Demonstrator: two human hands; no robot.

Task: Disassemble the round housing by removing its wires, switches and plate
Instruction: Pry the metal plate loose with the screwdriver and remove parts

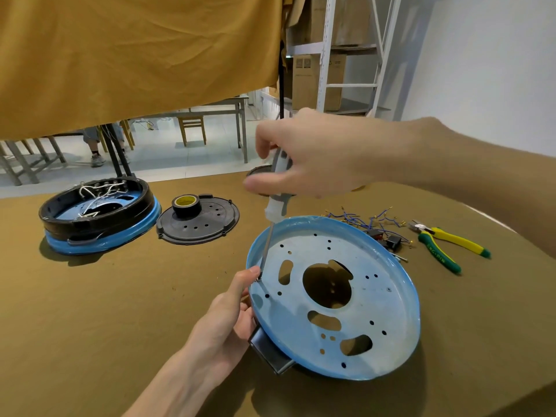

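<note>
The round blue metal housing [334,293], a shallow dish with a large central hole and many smaller cut-outs, sits tilted on the brown cloth-covered table [90,296], its near-left rim raised. The left hand [225,320] holds that rim, thumb lying over the edge and the other fingers curled underneath, just above a black box-shaped part [270,350] fixed to the housing's underside. The right hand [304,158] grips the grey-and-white handle of a screwdriver [278,188], fingers wrapped closely round it; the thin steel shaft runs down to a point beside the left thumb tip, where it seems to meet a small screw [258,279], though that spot is too small to be sure. Beyond the right-hand fingers lie loose blue wires with black switches [379,228] and yellow-and-green pliers [448,242]. Well left of the left hand stand a black-and-blue round assembly [99,215] and a black perforated plate [198,221] carrying a roll of black tape [186,204].
</note>
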